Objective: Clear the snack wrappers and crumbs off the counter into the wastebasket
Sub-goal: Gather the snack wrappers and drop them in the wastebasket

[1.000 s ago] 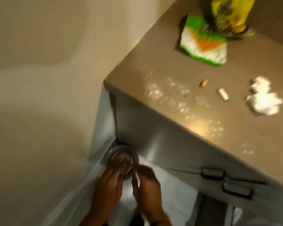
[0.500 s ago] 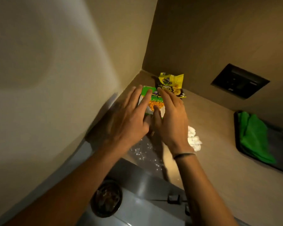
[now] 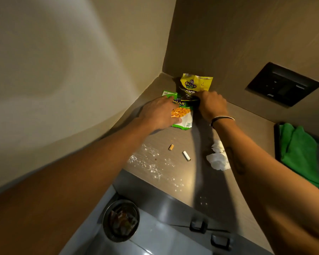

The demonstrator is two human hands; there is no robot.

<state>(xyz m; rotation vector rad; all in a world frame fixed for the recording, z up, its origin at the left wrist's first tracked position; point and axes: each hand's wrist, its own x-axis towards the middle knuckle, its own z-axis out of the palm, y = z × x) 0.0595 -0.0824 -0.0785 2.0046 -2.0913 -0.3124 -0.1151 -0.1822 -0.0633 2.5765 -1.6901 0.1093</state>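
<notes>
I see the left hand [image 3: 159, 114] flat on the green wrapper [image 3: 184, 116]; behind it, the right hand [image 3: 211, 105] pinches the yellow wrapper [image 3: 196, 84]

2 wrappers [image 3: 184, 115] lie behind crumbs [image 3: 151, 162] on the counter [image 3: 247, 137].

Left hand [image 3: 159, 114] presses the green wrapper [image 3: 184, 115]; right hand [image 3: 211, 105] pinches the yellow wrapper [image 3: 196, 84].

Both arms reach forward, the left hand [image 3: 159, 114] spread flat, palm down, fingers extended, the right hand [image 3: 211, 105] curled with fingers pinched together, wrist banded
</notes>
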